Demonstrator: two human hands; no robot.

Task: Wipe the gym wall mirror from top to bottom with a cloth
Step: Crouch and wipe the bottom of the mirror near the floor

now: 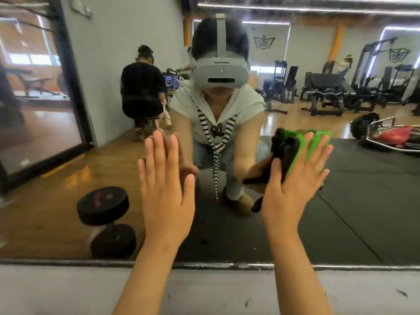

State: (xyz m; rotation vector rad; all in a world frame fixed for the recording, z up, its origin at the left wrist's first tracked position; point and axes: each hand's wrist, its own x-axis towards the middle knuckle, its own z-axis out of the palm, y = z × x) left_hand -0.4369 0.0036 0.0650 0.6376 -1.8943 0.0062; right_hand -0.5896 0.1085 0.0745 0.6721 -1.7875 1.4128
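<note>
Wooden floor (52,178), seen in mirror (272,246): black dumbbell (109,233) lying on it; black mat (341,201) laid alongside.

Gym interior, reflected in the wall mirror (118,30) before me: weight machines (327,96), a dumbbell (106,221), wooden floor (56,189) and black rubber mats (363,201).

Both bare forearms reached forward and up from the bottom edge of the view, roughly parallel and well apart. The left hand (166,189) stood upright with its palm forward, fingers straight and close together and the thumb lying out on its right side. Its fingertips met the mirror (354,201). The right hand (293,185) was raised to about the same height, palm forward. Its fingers were straight and fanned up and to the right, the thumb pointing upward on its left side. It pressed flat on the cloth (319,137).
</note>
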